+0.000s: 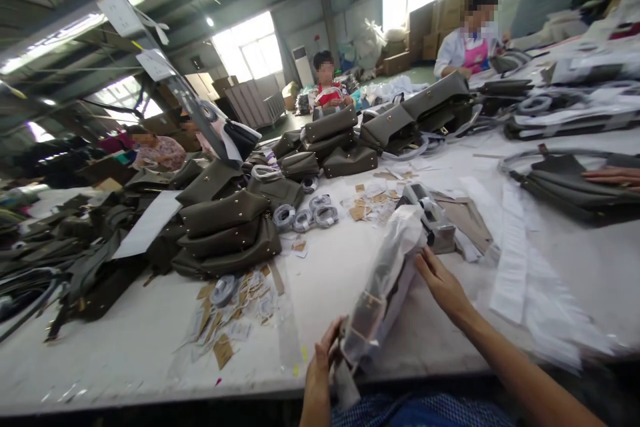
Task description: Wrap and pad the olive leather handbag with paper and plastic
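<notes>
An olive-grey handbag (369, 310) partly covered in clear and white plastic wrapping (400, 233) stands tilted on edge at the table's front, close to my body. My left hand (324, 353) is closed on its near lower end, where a loose flap hangs down. My right hand (443, 285) holds its right side towards the far end, fingers against the wrapping. Just beyond the bag sits a grey tape dispenser (434, 217), partly hidden by the wrapping.
Stacked olive bags (225, 233) stand left and at the back. Coiled straps (325, 215) and brown tags (223, 350) lie on the white table (320, 280). White plastic sheets (530, 280) lie right. Another person's hand (613, 175) rests on a bag. Several people work beyond.
</notes>
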The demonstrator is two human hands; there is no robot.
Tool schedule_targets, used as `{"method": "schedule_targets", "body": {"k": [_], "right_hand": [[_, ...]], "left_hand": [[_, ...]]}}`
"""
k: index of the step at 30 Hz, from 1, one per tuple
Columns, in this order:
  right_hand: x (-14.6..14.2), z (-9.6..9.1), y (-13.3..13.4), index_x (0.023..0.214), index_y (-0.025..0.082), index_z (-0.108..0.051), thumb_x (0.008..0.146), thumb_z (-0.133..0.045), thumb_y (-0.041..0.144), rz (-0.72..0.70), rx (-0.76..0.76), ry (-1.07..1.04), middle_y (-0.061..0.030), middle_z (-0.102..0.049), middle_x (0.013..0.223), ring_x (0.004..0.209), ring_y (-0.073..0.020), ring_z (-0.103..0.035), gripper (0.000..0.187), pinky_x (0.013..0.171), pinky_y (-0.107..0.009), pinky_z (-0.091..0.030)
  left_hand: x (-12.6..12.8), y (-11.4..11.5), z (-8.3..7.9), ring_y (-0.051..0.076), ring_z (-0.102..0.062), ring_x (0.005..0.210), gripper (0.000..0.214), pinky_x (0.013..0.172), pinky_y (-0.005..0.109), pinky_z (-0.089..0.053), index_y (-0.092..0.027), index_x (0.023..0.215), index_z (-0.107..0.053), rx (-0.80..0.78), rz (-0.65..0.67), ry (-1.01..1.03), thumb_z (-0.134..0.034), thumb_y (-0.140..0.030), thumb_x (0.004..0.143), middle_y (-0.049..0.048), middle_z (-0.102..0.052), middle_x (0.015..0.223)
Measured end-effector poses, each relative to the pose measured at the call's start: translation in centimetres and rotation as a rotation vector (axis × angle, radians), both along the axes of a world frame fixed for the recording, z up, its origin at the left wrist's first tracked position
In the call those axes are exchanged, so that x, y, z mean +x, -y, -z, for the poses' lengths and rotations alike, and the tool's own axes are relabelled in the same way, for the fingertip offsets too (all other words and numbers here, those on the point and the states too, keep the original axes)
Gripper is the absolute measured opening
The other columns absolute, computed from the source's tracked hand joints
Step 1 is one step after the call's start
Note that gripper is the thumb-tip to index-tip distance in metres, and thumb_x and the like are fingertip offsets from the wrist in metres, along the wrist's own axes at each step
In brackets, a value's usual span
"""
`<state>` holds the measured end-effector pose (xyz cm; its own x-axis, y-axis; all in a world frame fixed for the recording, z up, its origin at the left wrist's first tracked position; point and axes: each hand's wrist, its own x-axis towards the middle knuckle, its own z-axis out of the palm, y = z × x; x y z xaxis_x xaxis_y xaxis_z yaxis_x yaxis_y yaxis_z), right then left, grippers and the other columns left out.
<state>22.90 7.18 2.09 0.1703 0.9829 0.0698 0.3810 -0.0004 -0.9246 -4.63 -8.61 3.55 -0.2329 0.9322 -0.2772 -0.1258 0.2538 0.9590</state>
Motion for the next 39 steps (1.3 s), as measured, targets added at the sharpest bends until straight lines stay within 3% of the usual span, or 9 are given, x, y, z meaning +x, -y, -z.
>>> {"method": "schedule_targets", "body": {"k": [4,6,9,14,19,23,28,31,39], "right_hand": [[0.2,0.0,-1.8,0.133,0.02,-0.059,0.09,-0.047,0.06,-0.051,0.036,0.009,-0.0122,-0.063,0.134,0.131,-0.0354,-0.053,0.06,0.109,-0.058,-0.039],[0.2,0.5,-1.2,0.135,0.021,-0.057,0.09,-0.048,0.058,-0.023,0.046,0.017,-0.012,-0.061,0.137,0.13,-0.0339,-0.054,0.06,0.109,-0.055,-0.041],[0.1,1.2,0.8,0.143,0.023,-0.049,0.09,-0.052,0.056,0.019,0.105,-0.014,-0.0107,-0.051,0.147,0.128,-0.0298,-0.056,0.063,0.108,-0.048,-0.046],[1.1,0.1,4.4,0.136,0.023,-0.057,0.088,-0.061,0.054,0.028,0.1,-0.048,-0.0119,-0.062,0.136,0.109,-0.0287,-0.069,0.058,0.097,-0.045,-0.057],[2.1,-3.5,6.6,0.118,0.024,-0.071,0.087,-0.065,0.05,-0.105,0.021,-0.174,-0.0079,-0.077,0.103,0.08,-0.0244,-0.075,0.041,0.075,-0.036,-0.065],[1.5,-7.3,7.1,0.108,0.024,-0.075,0.089,-0.062,0.049,-0.197,0.035,-0.298,-0.0084,-0.077,0.093,0.068,-0.0205,-0.071,0.034,0.064,-0.032,-0.063],[-0.4,-10.7,6.4,0.116,0.018,-0.07,0.094,-0.056,0.051,-0.367,0.066,-0.483,-0.0079,-0.075,0.082,0.067,-0.0181,-0.068,0.042,0.06,-0.03,-0.059],[-1.3,-12.4,5.7,0.121,0.015,-0.065,0.096,-0.048,0.056,-0.384,0.102,-0.471,-0.0045,-0.07,0.072,0.065,-0.0172,-0.065,0.05,0.059,-0.028,-0.054],[-2.3,-16.9,4.8,0.078,0.022,-0.052,0.094,-0.055,0.051,-0.288,0.207,-0.217,0.0061,-0.052,0.06,0.054,-0.0122,-0.054,0.033,0.051,-0.024,-0.041]], "left_hand": [[-2.3,-2.2,-1.8,0.032,-0.072,0.093,0.068,0.088,0.05,-0.056,-0.018,0.106,-0.074,0.008,0.001,-0.201,-0.047,-0.076,0.083,0.0162,-0.076,0.1],[-3.7,-6.0,-3.3,0.028,-0.072,0.094,0.053,0.088,0.046,-0.057,-0.017,0.109,-0.07,0.14,0.004,-0.512,-0.046,-0.061,0.092,0.0138,-0.075,0.101],[-4.2,-14.1,-4.6,0.024,-0.07,0.099,0.036,0.087,0.04,-0.057,-0.019,0.11,-0.069,0.21,0.104,-0.646,-0.054,-0.048,0.092,0.0105,-0.073,0.108],[-1.4,-27.3,-3.3,0.025,-0.058,0.119,0.031,0.099,0.047,-0.05,-0.018,0.118,-0.063,0.214,0.265,-0.88,-0.063,-0.033,0.091,0.0104,-0.061,0.131],[0.2,-33.2,-2.1,0.027,-0.056,0.118,0.035,0.1,0.053,-0.047,-0.018,0.121,-0.06,0.091,0.334,-1.043,-0.063,-0.036,0.091,0.0102,-0.058,0.131],[-0.2,-33.0,-2.8,0.027,-0.057,0.116,0.037,0.098,0.052,-0.048,-0.018,0.123,-0.058,0.001,0.372,-1.057,-0.062,-0.038,0.092,0.0104,-0.057,0.13],[0.0,-29.4,-5.3,0.025,-0.062,0.108,0.037,0.095,0.049,-0.051,-0.017,0.12,-0.06,-0.012,0.459,-0.846,-0.064,-0.038,0.09,0.0098,-0.065,0.12],[1.1,-26.1,-7.7,0.023,-0.067,0.102,0.044,0.092,0.041,-0.052,-0.013,0.121,-0.061,0.027,0.549,-0.598,-0.069,-0.038,0.086,0.0114,-0.072,0.111],[5.6,-17.7,-15.3,0.021,-0.07,0.092,0.059,0.084,0.033,-0.053,-0.015,0.126,-0.063,0.102,0.689,-0.167,-0.076,-0.048,0.079,0.0117,-0.074,0.107]]}}
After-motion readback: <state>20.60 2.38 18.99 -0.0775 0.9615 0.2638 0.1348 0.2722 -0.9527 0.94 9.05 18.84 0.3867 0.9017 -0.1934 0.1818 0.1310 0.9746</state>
